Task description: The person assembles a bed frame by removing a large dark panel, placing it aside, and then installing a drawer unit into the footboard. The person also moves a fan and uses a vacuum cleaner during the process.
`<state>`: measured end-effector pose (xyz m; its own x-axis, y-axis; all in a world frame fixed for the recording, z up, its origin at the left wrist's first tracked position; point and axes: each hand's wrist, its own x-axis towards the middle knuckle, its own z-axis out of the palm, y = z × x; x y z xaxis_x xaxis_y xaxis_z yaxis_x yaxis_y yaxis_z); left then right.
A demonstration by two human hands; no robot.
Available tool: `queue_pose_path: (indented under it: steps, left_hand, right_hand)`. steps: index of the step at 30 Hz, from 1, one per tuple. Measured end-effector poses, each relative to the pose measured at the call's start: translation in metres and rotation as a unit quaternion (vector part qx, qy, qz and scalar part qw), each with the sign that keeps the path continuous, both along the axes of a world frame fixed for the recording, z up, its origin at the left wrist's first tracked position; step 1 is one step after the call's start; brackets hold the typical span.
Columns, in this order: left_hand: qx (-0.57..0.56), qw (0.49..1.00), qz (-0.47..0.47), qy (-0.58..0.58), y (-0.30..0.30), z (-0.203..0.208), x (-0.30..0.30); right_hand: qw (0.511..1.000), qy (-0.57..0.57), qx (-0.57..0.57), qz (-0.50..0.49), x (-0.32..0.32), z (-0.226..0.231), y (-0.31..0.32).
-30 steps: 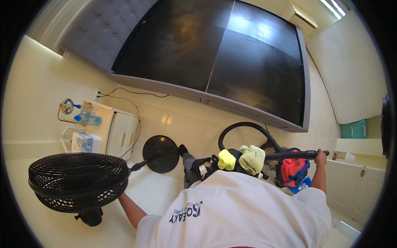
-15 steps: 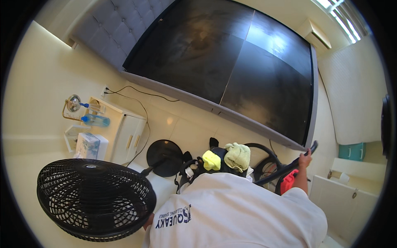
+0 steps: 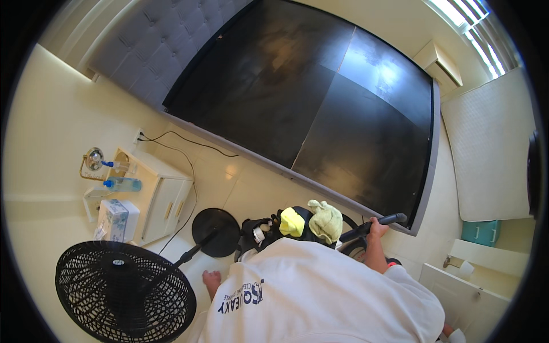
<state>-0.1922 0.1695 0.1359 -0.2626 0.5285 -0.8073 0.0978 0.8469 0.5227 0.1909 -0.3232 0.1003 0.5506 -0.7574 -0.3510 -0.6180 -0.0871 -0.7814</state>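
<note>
Vacuum tube (image 3: 358,231), black and smooth, is in the right hand (image 3: 377,228) in our head view. We see the fingers of this hand wrapped closely around it, and its dark end points to the right, just beside the lower corner of the bed base (image 3: 320,137). Our left hand (image 3: 211,278) is well apart from the tube, near the standing fan (image 3: 126,294), and we see nothing held in it; whether its fingers are apart or together, we cannot tell. The black round foot (image 3: 213,233) of the fan is on the pale floor, above this hand in the view. At our waist we have a yellow cloth (image 3: 292,222) and, beside it, a pale green cloth (image 3: 326,220). On the left is a white cabinet (image 3: 166,207), which carries a blue bottle (image 3: 127,184) and a tissue box (image 3: 118,220). Beyond us lies the wide bed base with its dark panels and its grey tufted headboard (image 3: 146,48). On the right we notice a teal box (image 3: 480,232) and a white paper roll (image 3: 466,270).
</note>
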Motion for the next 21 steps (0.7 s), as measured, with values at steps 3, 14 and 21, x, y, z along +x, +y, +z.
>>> queue_pose_path:
  steps: [3, 14, 21]
  left_hand:
    - [-0.045, 0.993, -0.11, 0.014, -0.001, -0.012, 0.079]
    - [0.116, 0.747, -0.652, 0.065, 0.132, -0.094, 0.4]
    - [-0.089, 0.771, -0.63, -0.01, 0.047, -0.151, 0.553]
  right_hand:
    - [0.998, -0.039, 0.057, 0.01, 0.013, 0.008, 0.026]
    - [0.976, 0.038, 0.213, 0.031, 0.027, 0.003, 0.08]
    - [0.977, 0.06, 0.203, -0.033, 0.039, -0.028, 0.089]
